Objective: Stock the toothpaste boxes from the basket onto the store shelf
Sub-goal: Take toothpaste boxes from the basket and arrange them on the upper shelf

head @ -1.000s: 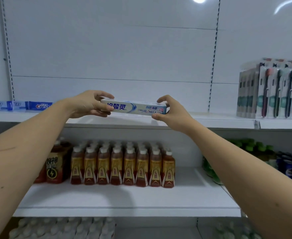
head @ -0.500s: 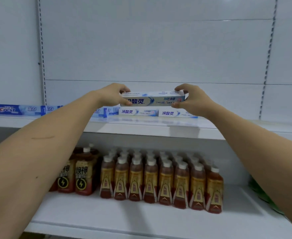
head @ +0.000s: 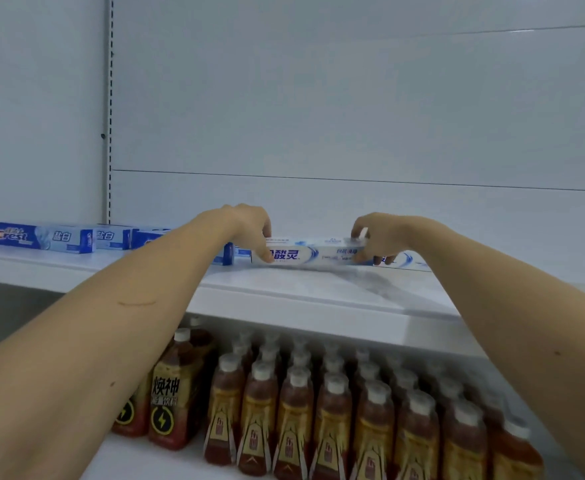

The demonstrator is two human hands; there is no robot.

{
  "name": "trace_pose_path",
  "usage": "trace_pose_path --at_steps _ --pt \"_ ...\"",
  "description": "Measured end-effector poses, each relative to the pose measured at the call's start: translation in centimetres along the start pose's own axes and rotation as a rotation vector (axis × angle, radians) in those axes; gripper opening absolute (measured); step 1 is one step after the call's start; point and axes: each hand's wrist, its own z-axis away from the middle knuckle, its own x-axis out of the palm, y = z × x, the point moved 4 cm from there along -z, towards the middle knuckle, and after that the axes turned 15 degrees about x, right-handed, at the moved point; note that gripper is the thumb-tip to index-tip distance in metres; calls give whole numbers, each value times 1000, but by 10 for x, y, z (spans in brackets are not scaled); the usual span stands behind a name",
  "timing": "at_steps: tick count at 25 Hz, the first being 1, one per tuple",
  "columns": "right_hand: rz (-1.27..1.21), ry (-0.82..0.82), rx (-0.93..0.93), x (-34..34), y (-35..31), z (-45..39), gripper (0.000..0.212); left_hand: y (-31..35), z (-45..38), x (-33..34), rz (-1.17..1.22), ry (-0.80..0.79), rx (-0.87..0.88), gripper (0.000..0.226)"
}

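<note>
My left hand covers the first character on the toothpaste box. My right hand hides its right end. Far bottles blur.

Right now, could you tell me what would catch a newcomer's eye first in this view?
Two bare arms reach to the upper shelf, the left hand and right hand each with a grip on one end of a white toothpaste box at the shelf's middle. Blue Crest boxes line the shelf's left end. Below, rows of amber drink bottles crowd the lower shelf.

Both arms outstretched, fingers curled
</note>
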Motion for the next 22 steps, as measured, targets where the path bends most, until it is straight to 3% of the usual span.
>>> trace_pose_path --at_steps 2,6,8,11,17,22 --pt "43 -105 46 3 1 -19 52 0 -20 4 -12 -70 8 59" --pt "77 -151 83 1 3 -39 51 1 -51 11 -68 -137 12 57" --pt "29 -166 75 3 2 -45 46 0 -63 11 -92 -109 -10 57" --pt "-20 -188 45 8 -1 -52 38 -2 -72 6 61 -48 -62 53" --pt "-227 -228 -12 17 7 -59 32 -8 -76 20 291 -14 -62 24" --pt "-224 -225 -15 19 1 -60 36 -13 -75 29 328 21 -22 29"
